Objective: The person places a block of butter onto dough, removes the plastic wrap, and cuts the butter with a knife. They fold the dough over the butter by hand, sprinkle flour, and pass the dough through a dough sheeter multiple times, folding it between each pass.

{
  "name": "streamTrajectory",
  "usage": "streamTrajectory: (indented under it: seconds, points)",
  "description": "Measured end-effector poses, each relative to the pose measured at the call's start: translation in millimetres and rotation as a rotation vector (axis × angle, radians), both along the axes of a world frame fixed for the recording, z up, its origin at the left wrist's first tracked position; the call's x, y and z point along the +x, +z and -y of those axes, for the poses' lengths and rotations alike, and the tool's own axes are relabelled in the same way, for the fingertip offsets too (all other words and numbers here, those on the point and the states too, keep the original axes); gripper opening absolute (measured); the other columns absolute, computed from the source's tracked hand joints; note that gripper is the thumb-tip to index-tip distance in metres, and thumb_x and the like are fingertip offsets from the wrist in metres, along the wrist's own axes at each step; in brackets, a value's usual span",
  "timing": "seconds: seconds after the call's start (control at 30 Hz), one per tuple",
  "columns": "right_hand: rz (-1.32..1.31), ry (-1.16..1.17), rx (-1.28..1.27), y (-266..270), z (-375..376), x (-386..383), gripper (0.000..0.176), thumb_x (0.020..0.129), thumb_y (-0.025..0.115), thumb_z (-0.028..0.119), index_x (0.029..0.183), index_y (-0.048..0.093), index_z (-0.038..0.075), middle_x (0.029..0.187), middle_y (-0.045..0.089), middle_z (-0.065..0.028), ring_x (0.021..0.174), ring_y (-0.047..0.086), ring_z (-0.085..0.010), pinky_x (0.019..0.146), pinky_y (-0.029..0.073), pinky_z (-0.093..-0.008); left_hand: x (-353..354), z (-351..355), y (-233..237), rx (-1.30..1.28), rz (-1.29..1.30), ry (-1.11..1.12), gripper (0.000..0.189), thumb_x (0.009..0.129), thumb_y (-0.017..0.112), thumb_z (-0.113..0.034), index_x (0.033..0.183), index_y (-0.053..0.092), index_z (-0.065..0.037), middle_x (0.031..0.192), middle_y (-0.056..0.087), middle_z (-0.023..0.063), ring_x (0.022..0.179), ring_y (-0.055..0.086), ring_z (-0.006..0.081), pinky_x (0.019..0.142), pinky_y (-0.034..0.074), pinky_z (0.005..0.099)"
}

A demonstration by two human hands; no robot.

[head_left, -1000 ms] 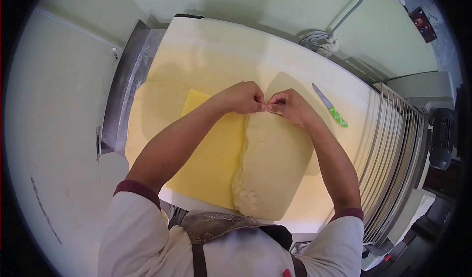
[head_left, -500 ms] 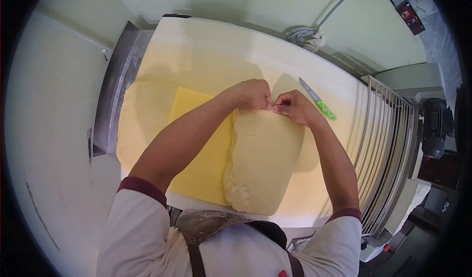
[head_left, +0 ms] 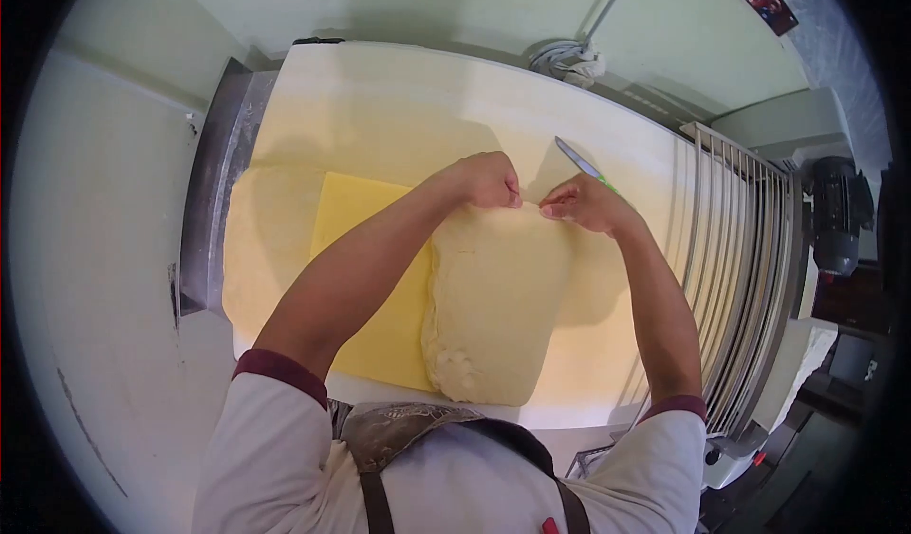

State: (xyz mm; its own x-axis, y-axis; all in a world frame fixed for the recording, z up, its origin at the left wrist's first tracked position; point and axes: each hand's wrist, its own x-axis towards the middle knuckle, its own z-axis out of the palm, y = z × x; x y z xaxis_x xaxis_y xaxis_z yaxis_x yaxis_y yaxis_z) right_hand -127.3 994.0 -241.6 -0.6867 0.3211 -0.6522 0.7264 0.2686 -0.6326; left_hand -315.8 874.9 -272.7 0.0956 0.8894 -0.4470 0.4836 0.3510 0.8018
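Pale dough [head_left: 493, 306] lies folded over the right half of the yellow butter slab [head_left: 365, 278], centre frame. Left hand [head_left: 489, 181] and right hand [head_left: 586, 204] pinch its far edge, fingertips tight together. One fold looks done; the slab's left half remains bare. Knife [head_left: 574, 159] lies at upper right.

From the right hand [head_left: 590, 207], a knife [head_left: 572, 157] lies close at 12 o'clock, a grille [head_left: 750, 249] bars 3, and the table [head_left: 399, 98] is open at 10.
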Motion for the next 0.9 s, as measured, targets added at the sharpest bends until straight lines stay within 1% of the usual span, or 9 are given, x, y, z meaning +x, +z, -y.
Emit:
streamTrajectory:
  seconds: [0.2, 0.3, 0.4, 0.43, 0.53, 0.6, 0.7, 0.8, 0.9]
  points:
    - [-0.128, -0.108, 0.166, -11.3, 2.9, 14.4, 0.019, 0.082, 0.070, 0.019, 0.089, 0.073, 0.001, 0.079, 0.071, -0.0096, 0.071, 0.063, -0.0168, 0.068, 0.049, -0.0305, -2.5, -1.9, 2.0, -0.023, -0.032, -0.062, 0.020, 0.083, 0.068, -0.019, 0.093, 0.072, -0.002, 0.082, 0.070, 0.0077, 0.075, 0.062, 0.0143, 0.070, 0.049, 0.0302]
    - [-0.054, -0.009, 0.149, -20.1, -11.4, 29.7, 0.019, 0.081, 0.070, 0.018, 0.088, 0.072, 0.001, 0.075, 0.069, -0.0090, 0.070, 0.063, -0.0171, 0.067, 0.049, -0.0305, -3.7, -6.6, -11.9, 0.022, 0.107, -0.037, 0.021, 0.085, 0.067, -0.019, 0.099, 0.071, -0.003, 0.086, 0.070, 0.0067, 0.076, 0.060, 0.0123, 0.070, 0.048, 0.0301]
    - [-0.271, -0.259, 0.147, -41.7, 3.3, 40.0, 0.020, 0.081, 0.070, 0.020, 0.086, 0.072, 0.001, 0.071, 0.067, -0.0085, 0.069, 0.062, -0.0160, 0.066, 0.048, -0.0305, 20.6, -21.8, -7.3, -0.072, 0.202, 0.024, 0.024, 0.086, 0.067, -0.019, 0.103, 0.070, -0.003, 0.089, 0.070, 0.0062, 0.078, 0.059, 0.0118, 0.072, 0.048, 0.0303]
    - [-0.303, -0.375, 0.236, -36.4, 9.2, 47.1, 0.026, 0.088, 0.065, 0.023, 0.099, 0.070, 0.000, 0.079, 0.067, -0.0081, 0.075, 0.062, -0.0146, 0.070, 0.049, -0.0295, 29.9, -28.6, -8.6, -0.028, 0.163, -0.051, 0.024, 0.086, 0.067, -0.019, 0.103, 0.070, -0.003, 0.089, 0.070, 0.0061, 0.078, 0.059, 0.0117, 0.072, 0.048, 0.0302]
    - [-0.740, -1.006, 0.114, -22.8, 47.8, 85.1, 0.036, 0.095, 0.058, 0.028, 0.115, 0.063, -0.001, 0.094, 0.067, -0.0086, 0.083, 0.062, -0.0144, 0.076, 0.049, -0.0284, 54.3, -44.7, -9.8, 0.058, 0.062, -0.200, 0.024, 0.087, 0.067, -0.019, 0.102, 0.070, -0.002, 0.087, 0.070, 0.0057, 0.078, 0.059, 0.0116, 0.072, 0.048, 0.0300]
    - [-0.745, -1.143, 0.122, -21.6, 84.3, 124.7, 0.043, 0.099, 0.052, 0.031, 0.125, 0.055, -0.003, 0.104, 0.065, -0.0095, 0.090, 0.061, -0.0155, 0.083, 0.049, -0.0285, 63.8, -48.1, -5.4, 0.047, 0.008, -0.199, 0.024, 0.088, 0.066, -0.021, 0.101, 0.071, -0.002, 0.086, 0.070, 0.0056, 0.078, 0.059, 0.0114, 0.072, 0.048, 0.0297]
    - [-0.745, -1.280, 0.165, -33.2, 153.7, 167.3, 0.035, 0.099, 0.053, 0.026, 0.119, 0.059, -0.002, 0.100, 0.066, -0.0102, 0.091, 0.061, -0.0154, 0.084, 0.049, -0.0287, 66.1, -49.6, -13.8, 0.125, -0.037, -0.179, 0.024, 0.088, 0.065, -0.023, 0.098, 0.072, -0.002, 0.084, 0.070, 0.0048, 0.076, 0.059, 0.0108, 0.071, 0.048, 0.0293]
    - [-0.766, -1.287, 0.135, -48.7, 208.4, 190.4, 0.029, 0.098, 0.054, 0.020, 0.114, 0.061, -0.003, 0.098, 0.065, -0.0100, 0.091, 0.061, -0.0158, 0.084, 0.049, -0.0288, 71.2, -46.7, -6.4, -0.057, 0.092, 0.009, 0.022, 0.087, 0.067, -0.023, 0.096, 0.073, -0.004, 0.082, 0.070, 0.0029, 0.075, 0.059, 0.0109, 0.072, 0.048, 0.0289]
    - [-0.808, -1.218, 0.123, -53.7, 238.3, 195.8, 0.024, 0.098, 0.054, 0.015, 0.110, 0.062, -0.003, 0.097, 0.065, -0.0094, 0.091, 0.061, -0.0153, 0.083, 0.049, -0.0283, 80.8, -57.5, -6.1, -0.002, -0.082, -0.087, 0.020, 0.085, 0.069, -0.024, 0.092, 0.073, -0.006, 0.081, 0.069, 0.0006, 0.072, 0.057, 0.0099, 0.069, 0.047, 0.0285]
